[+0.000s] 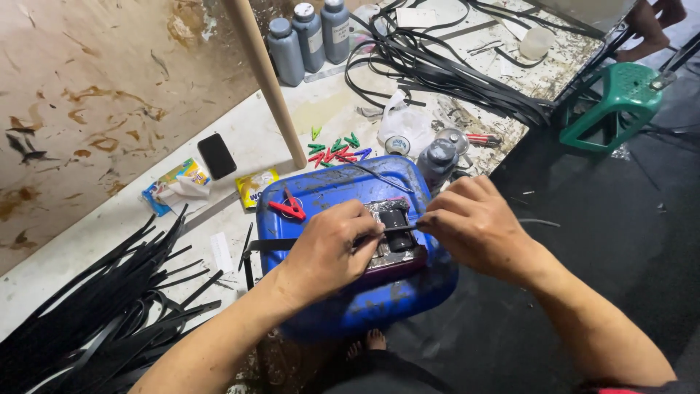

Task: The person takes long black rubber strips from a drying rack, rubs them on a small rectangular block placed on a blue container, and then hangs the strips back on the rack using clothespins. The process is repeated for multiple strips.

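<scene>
Both hands met at frame centre over a blue plastic jerrycan (pixel 343 306) lying on its side. L hand (pixel 328 248) was curled, fingers pinched down on a thin black strip (pixel 399 229); R hand (pixel 474 226) pinched the same strip from the other side, thumb and forefinger closed narrow on it. Strip ran roughly level between the two grips, w/ a wider black band (pixel 273 245) trailing out left from under the L hand.

Judgement on doing it well: keep the strip taut and flat betw. the two pinches, grips close together so it doesn't twist, and steady the wrists on the can rather than working in the air.

Strip looked flat, narrow, matte black, flexible, prob. rubber or leather-like; exact material not clear. It sat just above a small dark block-like fixture (pixel 397 244) w/ a shiny, messy base resting on the can's top face.

Outward: red clip (pixel 289 209) on the can, upper left of the hands. Beyond it, scattered green, red and blue clips (pixel 337 149) at mid-frame top, near a slanted wooden pole (pixel 266 76). Yellow packet (pixel 255 186) and black phone (pixel 216 155) to the left on the white worktable (pixel 240 131). Three grey bottles (pixel 306 36) at top centre, one more grey bottle (pixel 437 160) just right of the can. Heaps of black strips at lower left (pixel 95 306) and upper right (pixel 452 69). Green stool (pixel 612 102) at far upper right.
</scene>
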